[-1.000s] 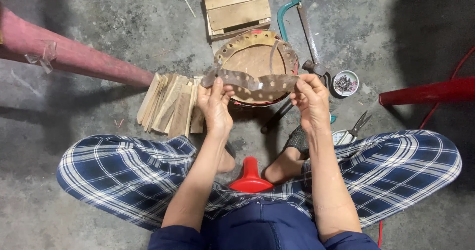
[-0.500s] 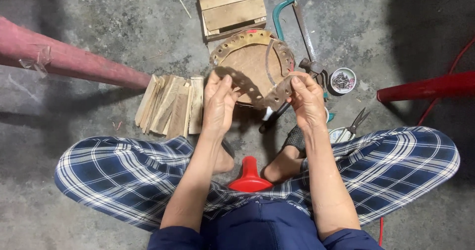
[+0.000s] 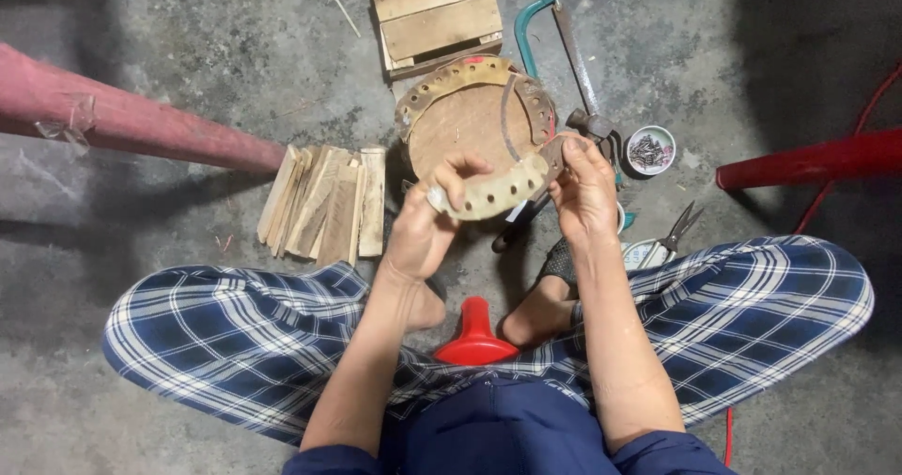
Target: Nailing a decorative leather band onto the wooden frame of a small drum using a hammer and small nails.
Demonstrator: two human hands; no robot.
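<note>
I sit cross-legged on a concrete floor. Both hands hold a curved tan strip with punched holes (image 3: pixel 498 191) above my lap. My left hand (image 3: pixel 427 221) grips its left end, and my right hand (image 3: pixel 583 188) pinches its right end. Just beyond the strip lies a round wooden disc (image 3: pixel 460 127) with similar perforated strips (image 3: pixel 451 78) curved around its edge.
A stack of thin wooden slats (image 3: pixel 324 202) lies left. A small wooden pallet (image 3: pixel 434 10), a hacksaw (image 3: pixel 554 38), a hammer (image 3: pixel 592 125), a tin of nails (image 3: pixel 650 149) and snips (image 3: pixel 681 226) lie beyond. A red stool (image 3: pixel 474 336) sits between my legs. A red pole (image 3: pixel 132 123) slants left.
The strip has come off the disc's front edge toward me. My left hand has turned and lowered, twisting the strip so its flat face shows.
</note>
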